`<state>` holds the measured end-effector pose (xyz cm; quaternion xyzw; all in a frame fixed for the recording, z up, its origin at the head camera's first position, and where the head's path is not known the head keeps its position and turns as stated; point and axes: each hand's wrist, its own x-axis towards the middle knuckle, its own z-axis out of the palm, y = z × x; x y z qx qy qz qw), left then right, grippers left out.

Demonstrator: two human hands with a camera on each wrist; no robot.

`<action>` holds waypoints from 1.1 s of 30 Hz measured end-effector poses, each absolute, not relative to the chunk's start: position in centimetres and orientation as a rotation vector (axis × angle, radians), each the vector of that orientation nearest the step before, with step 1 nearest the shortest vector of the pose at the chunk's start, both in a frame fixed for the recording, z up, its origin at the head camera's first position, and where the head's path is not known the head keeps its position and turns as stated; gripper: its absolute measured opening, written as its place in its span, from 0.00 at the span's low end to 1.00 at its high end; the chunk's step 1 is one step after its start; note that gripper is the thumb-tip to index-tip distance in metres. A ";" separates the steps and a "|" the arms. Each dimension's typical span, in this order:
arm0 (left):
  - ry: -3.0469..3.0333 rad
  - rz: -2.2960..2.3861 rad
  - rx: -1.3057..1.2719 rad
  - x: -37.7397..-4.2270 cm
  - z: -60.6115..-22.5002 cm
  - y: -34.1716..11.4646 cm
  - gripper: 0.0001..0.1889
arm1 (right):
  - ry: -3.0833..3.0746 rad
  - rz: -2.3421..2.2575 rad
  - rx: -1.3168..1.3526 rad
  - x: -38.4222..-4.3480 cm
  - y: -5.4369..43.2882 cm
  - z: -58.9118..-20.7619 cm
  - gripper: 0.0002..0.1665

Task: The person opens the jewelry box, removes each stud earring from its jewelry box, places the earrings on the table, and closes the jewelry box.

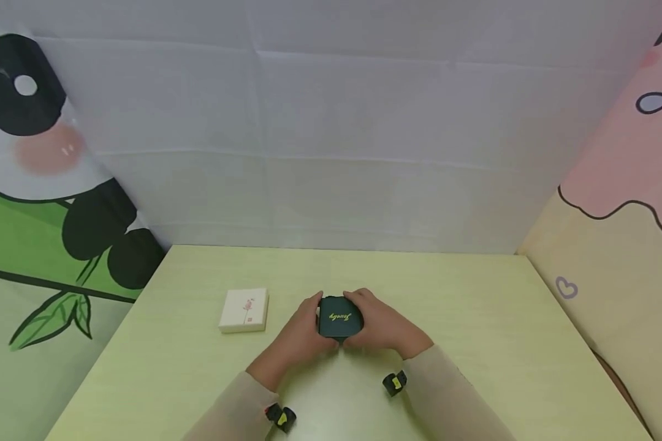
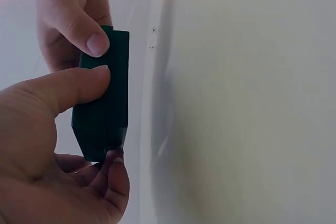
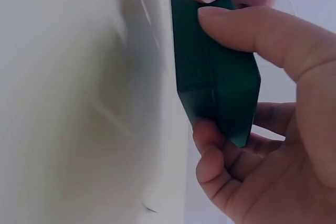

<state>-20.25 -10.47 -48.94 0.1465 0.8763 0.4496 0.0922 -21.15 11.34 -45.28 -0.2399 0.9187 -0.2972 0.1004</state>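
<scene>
A small dark green jewelry box (image 1: 340, 313) with yellow lettering on its lid is held between both hands, near the middle of the table. My left hand (image 1: 308, 331) grips its left side, and my right hand (image 1: 376, 324) grips the right. In the left wrist view, both thumbs press the near side of the green box (image 2: 100, 108), while left fingertips curl at its end. The right wrist view shows the right thumb on the box (image 3: 231, 87) and fingers bent round its far end. The lid looks closed; a seam runs along the side.
A flat white box (image 1: 244, 310) with a small reddish flower print lies on the pale table (image 1: 474, 306), left of the hands. Behind stands a white cloth wall (image 1: 331, 122). Cartoon-printed panels flank the table on the left (image 1: 44, 245) and right (image 1: 612, 202).
</scene>
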 end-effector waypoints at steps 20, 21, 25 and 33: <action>2.625 1.231 0.449 -27.5 -47.2 -9.5 0.57 | 2.691 -0.725 -0.612 -28.0 11.8 -43.5 0.59; 2.625 1.225 0.448 -27.7 -47.4 -9.5 0.57 | 2.688 -0.726 -0.604 -28.2 11.8 -43.7 0.59; 2.606 1.234 0.430 -28.3 -48.3 -9.5 0.57 | 2.682 -0.722 -0.590 -28.7 11.5 -44.5 0.59; 2.580 1.242 0.435 -28.8 -49.8 -9.5 0.58 | 2.671 -0.707 -0.561 -29.1 11.0 -46.0 0.58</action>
